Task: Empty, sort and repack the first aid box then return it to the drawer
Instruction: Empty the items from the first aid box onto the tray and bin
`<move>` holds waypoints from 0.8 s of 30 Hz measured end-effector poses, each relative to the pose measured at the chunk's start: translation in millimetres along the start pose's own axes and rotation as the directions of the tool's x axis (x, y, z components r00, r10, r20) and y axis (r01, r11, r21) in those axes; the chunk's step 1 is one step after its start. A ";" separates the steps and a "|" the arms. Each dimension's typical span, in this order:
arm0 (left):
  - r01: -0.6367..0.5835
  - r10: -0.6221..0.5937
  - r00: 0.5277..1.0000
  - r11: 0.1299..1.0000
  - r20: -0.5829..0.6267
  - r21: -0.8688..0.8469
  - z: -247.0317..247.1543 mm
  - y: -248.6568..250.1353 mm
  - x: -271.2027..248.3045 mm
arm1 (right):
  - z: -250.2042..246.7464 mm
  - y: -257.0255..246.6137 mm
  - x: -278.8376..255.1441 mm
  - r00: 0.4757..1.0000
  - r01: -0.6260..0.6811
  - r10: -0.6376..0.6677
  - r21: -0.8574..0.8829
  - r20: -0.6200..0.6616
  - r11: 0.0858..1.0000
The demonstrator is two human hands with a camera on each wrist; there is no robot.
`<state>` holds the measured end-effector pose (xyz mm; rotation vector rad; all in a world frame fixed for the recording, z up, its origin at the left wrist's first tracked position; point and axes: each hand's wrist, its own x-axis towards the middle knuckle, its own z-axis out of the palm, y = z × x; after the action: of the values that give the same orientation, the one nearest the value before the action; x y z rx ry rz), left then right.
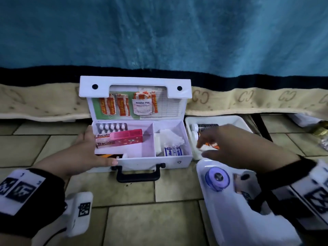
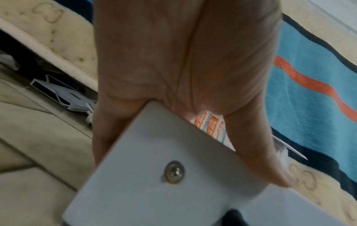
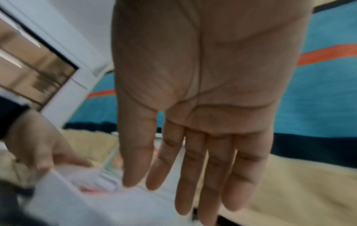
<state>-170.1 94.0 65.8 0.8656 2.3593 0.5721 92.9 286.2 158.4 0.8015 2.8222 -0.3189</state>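
Left hand [image 1: 88, 150] beside "Bacidin" boxes [image 1: 119, 139]

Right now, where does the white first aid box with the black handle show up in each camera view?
Head: the white first aid box sits centre frame on the tiled floor, lid open, the left hand holding its left end.
Left wrist: its white corner with a metal stud fills the lower middle.
Right wrist: blurred, lower left.
Shared landmark: the blue blanket behind.
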 end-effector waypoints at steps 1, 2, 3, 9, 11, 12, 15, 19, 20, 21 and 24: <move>-0.003 0.003 1.000 1.000 0.004 0.017 -0.6 -1.3 0.4 | -2.6 -19.9 13.7 0.996 0.087 -0.085 0.042 -0.032 0.995; -0.008 0.008 1.000 0.999 0.000 0.041 0.2 -2.2 0.7 | -1.7 -37.8 27.7 0.987 0.160 -0.158 0.067 -0.043 0.985; -0.011 0.011 1.000 0.997 -0.007 0.075 1.9 -2.4 0.0 | 0.3 -56.0 43.0 0.975 0.223 -0.220 0.076 -0.035 0.972; -0.025 0.024 1.000 0.995 0.012 0.100 4.9 2.5 -8.3 | 48.4 -125.1 115.8 0.898 0.377 -0.361 -0.015 0.253 0.926; -0.027 0.026 1.000 0.996 0.007 0.083 4.7 3.8 -9.3 | 63.2 -129.2 128.5 0.900 0.337 -0.317 -0.018 0.300 0.941; -0.024 0.024 1.000 0.996 0.006 0.084 4.8 4.5 -10.1 | 67.4 -129.5 132.6 0.905 0.317 -0.294 -0.027 0.309 0.948; -0.026 0.027 1.000 0.996 -0.006 0.085 5.6 6.0 -11.8 | 76.3 -125.7 143.3 0.913 0.275 -0.240 -0.062 0.329 0.960; -0.016 0.018 1.000 0.996 -0.021 0.086 6.3 6.3 -11.6 | 66.7 -125.6 141.8 0.920 0.267 -0.248 -0.021 0.304 0.963; -0.018 0.020 0.999 0.996 -0.026 0.089 6.0 6.4 -11.7 | 58.3 -125.5 138.7 0.913 0.257 -0.243 0.001 0.327 0.966; -0.019 0.022 0.999 0.996 -0.031 0.088 6.0 5.6 -10.4 | 48.9 -124.0 133.8 0.914 0.242 -0.236 0.022 0.331 0.970; -0.019 0.022 0.999 0.995 -0.029 0.098 5.9 0.5 -5.2 | 14.9 -109.2 107.7 0.949 0.237 -0.253 0.106 0.189 0.966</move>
<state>-162.9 92.0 63.5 0.9314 2.4256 0.4847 -53.7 245.0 135.1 0.4029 2.7297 -0.5247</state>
